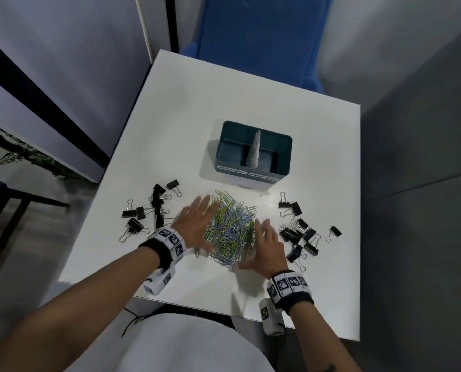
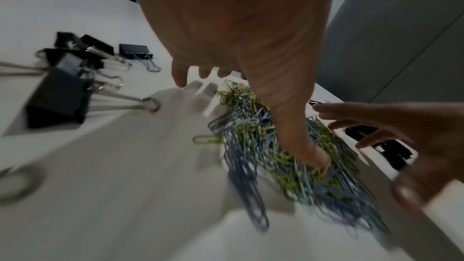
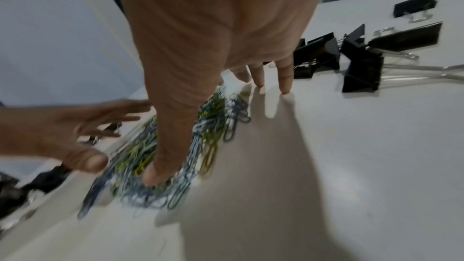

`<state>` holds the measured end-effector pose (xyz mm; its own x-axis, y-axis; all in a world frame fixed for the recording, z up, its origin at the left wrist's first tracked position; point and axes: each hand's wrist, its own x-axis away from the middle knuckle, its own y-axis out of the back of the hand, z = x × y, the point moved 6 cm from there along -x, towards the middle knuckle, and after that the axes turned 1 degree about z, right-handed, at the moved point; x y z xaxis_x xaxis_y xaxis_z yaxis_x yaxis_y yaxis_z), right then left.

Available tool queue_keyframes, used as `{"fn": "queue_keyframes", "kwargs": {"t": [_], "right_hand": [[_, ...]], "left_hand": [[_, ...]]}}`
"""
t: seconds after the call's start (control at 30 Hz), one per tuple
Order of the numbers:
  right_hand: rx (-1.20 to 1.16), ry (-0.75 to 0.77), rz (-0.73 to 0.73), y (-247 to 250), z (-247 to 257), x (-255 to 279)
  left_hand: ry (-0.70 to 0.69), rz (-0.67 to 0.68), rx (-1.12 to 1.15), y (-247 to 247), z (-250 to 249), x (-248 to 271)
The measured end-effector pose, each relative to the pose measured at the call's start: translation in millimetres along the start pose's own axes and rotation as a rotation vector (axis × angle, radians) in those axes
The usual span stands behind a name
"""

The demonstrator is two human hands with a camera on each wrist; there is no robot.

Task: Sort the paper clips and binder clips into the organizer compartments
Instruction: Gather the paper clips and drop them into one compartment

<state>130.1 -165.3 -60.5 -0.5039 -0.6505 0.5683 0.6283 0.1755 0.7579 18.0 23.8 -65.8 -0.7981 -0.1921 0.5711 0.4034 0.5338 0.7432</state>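
Observation:
A heap of green, blue and yellow paper clips (image 1: pixel 230 229) lies mid-table, below the teal two-compartment organizer (image 1: pixel 254 154) labelled for paper clips and binder clips. My left hand (image 1: pixel 197 224) lies flat against the heap's left side, fingers straight, thumb (image 2: pixel 298 136) pressed into the clips (image 2: pixel 288 162). My right hand (image 1: pixel 264 245) flanks the heap's right side, fingers spread, thumb (image 3: pixel 173 146) in the clips (image 3: pixel 200 136). Black binder clips lie in two groups, one left (image 1: pixel 148 210) and one right (image 1: pixel 301 232).
The white table (image 1: pixel 224 98) ends close to my body and at the right beyond a lone binder clip (image 1: pixel 335 232). A white divider (image 1: pixel 254 151) stands in the organizer. A blue chair (image 1: pixel 264 36) is behind the table.

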Motion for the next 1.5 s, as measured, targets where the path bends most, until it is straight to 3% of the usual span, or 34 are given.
{"fn": "queue_keyframes", "kwargs": {"t": [0.13, 0.27, 0.53, 0.87, 1.23, 1.4, 1.5], "right_hand": [[0.178, 0.019, 0.007, -8.6, 20.5, -12.2], [0.153, 0.013, -0.027, 1.4, 35.2, -25.8], [0.017, 0.066, -0.131, 18.6, 29.9, -24.2], [-0.162, 0.074, -0.216, 45.1, 25.6, -19.7], [-0.213, 0.193, -0.324, 72.5, 26.2, -7.3], [-0.224, 0.255, -0.315, 102.8, 43.4, 2.1], [-0.236, 0.311, -0.294, 124.0, 56.8, 5.0]], "left_hand": [[-0.077, 0.080, -0.188, 3.2, -18.9, -22.7], [-0.134, 0.062, -0.328, -0.8, -37.0, -26.6], [-0.189, -0.192, -0.154, 19.1, -49.8, 1.1], [-0.143, -0.247, 0.069, 41.6, -42.1, 12.6], [-0.202, -0.552, 0.422, 158.2, -54.8, 26.6], [-0.167, -0.689, 0.484, 220.7, -51.8, -11.4], [-0.132, -0.657, 0.488, 230.7, -48.4, -39.8]]}}
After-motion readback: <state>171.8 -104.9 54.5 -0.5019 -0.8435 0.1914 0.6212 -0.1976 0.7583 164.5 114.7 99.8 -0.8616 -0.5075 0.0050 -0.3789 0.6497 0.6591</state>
